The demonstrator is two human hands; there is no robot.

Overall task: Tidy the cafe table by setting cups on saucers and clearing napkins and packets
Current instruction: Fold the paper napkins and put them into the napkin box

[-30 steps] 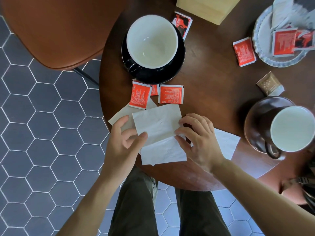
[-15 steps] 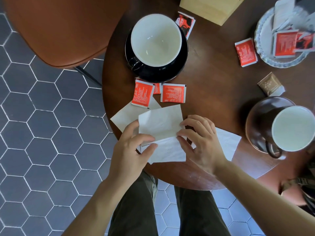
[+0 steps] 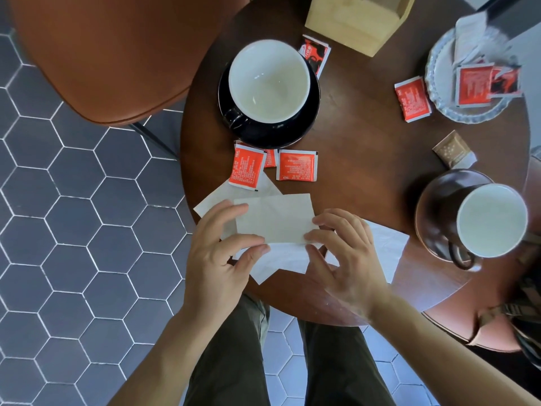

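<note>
A folded white napkin (image 3: 275, 218) is held over the near edge of the round dark table (image 3: 366, 136). My left hand (image 3: 219, 253) pinches its left side, thumb on top. My right hand (image 3: 342, 253) pinches its right edge. More white napkins (image 3: 383, 244) lie underneath, on the table. Red packets (image 3: 297, 165) lie just beyond the napkins. A black cup (image 3: 269, 80) sits on a black saucer (image 3: 307, 124). A brown cup (image 3: 491, 221) sits on a brown saucer (image 3: 424, 206) at the right.
A glass plate (image 3: 439, 92) at the far right holds red packets and paper. A loose red packet (image 3: 412, 98) and a brown packet (image 3: 452, 149) lie near it. A wooden box (image 3: 357, 22) stands at the back. A brown chair (image 3: 111, 54) is at the left.
My left hand has closed onto the napkin's left side, thumb now on top. Both hands have folded the napkin narrower.
</note>
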